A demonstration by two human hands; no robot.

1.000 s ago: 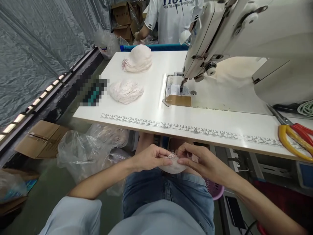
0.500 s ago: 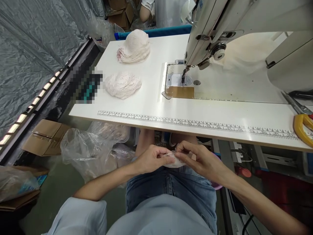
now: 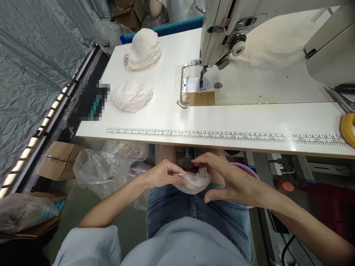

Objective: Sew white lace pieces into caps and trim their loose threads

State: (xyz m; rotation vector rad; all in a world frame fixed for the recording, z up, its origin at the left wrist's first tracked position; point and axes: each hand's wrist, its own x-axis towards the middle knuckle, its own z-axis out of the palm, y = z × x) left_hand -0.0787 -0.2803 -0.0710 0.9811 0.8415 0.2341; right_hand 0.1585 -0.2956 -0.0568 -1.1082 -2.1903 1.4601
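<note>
My left hand [image 3: 166, 175] pinches the left edge of a small white sheer fabric piece [image 3: 191, 186] between thumb and fingers, above my lap. The piece is rounded like a shallow cup, with a pinkish-white trim along its upper edge. At its right side my right hand [image 3: 230, 181] is spread, thumb well apart from the fingers. Those fingers arch over the trim; whether a fingertip touches it I cannot tell. On the table [image 3: 166, 118] lie a lacy white fabric bundle [image 3: 133, 96] and, behind it, a rounded stack of cream pieces [image 3: 144, 50] with reddish edges.
A sewing machine [image 3: 222, 40] stands on the table, its needle area [image 3: 201, 79] left of centre. Yellow-handled scissors [image 3: 348, 129] lie at the right edge. Plastic bags [image 3: 97, 173] and a cardboard box [image 3: 59, 160] are below left. A purple basket [image 3: 245, 170] is beside my right leg.
My right hand has let go of the fabric piece and spread its fingers. More of the piece now shows, still pinched in my left hand. The view has shifted slightly.
</note>
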